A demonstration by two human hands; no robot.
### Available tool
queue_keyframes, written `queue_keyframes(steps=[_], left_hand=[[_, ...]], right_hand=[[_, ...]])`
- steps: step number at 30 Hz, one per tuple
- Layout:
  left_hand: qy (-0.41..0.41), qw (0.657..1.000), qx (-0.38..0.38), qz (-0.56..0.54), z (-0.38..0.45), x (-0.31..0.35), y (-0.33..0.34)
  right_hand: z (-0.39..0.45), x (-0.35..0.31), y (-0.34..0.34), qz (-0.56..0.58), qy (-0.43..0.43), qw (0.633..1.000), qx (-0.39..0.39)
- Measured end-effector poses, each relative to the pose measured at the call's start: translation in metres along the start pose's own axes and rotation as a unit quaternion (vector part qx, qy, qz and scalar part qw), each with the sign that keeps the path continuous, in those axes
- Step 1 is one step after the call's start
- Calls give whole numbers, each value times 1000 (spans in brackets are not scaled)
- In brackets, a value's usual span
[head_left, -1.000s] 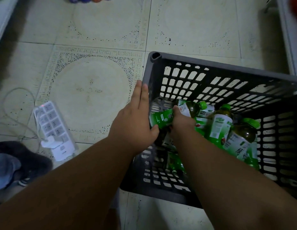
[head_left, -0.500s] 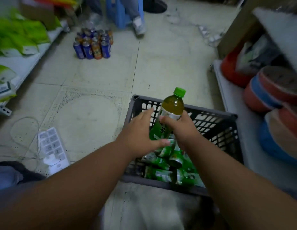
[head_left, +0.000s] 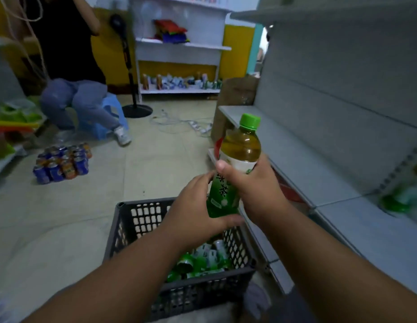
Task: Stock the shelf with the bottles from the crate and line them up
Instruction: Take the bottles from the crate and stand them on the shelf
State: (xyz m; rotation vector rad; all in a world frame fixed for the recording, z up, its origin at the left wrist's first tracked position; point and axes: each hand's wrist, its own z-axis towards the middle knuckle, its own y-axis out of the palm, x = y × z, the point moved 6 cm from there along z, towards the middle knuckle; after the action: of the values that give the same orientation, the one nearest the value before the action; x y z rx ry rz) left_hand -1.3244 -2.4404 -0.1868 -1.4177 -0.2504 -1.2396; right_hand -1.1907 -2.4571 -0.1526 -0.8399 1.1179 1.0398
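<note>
The right hand point(head_left: 254, 187) grips a green-capped tea bottle point(head_left: 235, 164) around its middle, thumb across the front of the label and fingers wrapped behind, so the bottle stands nearly upright with its cap at about 12 o'clock from the hand. The left hand point(head_left: 198, 215) cups the lower part of the same bottle from its 9 o'clock side, thumb curled under the base and fingers lying along the label. The bottle is held in the air above the far right corner of the dark slatted crate point(head_left: 123, 231), which sits on the tiled floor point(head_left: 156, 164) at 6 o'clock from the bottle and holds more green-labelled bottles point(head_left: 202, 259) lying in a heap. At 3 o'clock from the held bottle runs the grey shelf point(head_left: 296, 145); something green sits on its board further right, too blurred to name. At 9 o'clock on the floor stands a cluster of drink cans point(head_left: 63, 163), and at 11 o'clock a person point(head_left: 74, 89) sits on a blue stool point(head_left: 114, 108).
</note>
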Motion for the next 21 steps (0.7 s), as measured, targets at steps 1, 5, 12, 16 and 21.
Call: queue_keyframes(steps=[1, 5, 12, 16, 21], left_hand=[[18, 1000, -12, -2, 0, 14, 9], [59, 996, -59, -9, 2, 59, 51], [136, 975, -174, -19, 21, 127, 140], [185, 952, -243, -14, 52, 152, 210], [271, 903, -324, 82, 100, 164, 315]], right_hand=[[-8, -11, -15, -8, -11, 1000, 18], [-45, -46, -77, -56, -34, 994, 92], [-96, -64, -188, -89, 2, 960, 265], [-106, -53, -253, -111, 17, 936, 333], [-103, -12, -335, -142, 60, 892, 425]])
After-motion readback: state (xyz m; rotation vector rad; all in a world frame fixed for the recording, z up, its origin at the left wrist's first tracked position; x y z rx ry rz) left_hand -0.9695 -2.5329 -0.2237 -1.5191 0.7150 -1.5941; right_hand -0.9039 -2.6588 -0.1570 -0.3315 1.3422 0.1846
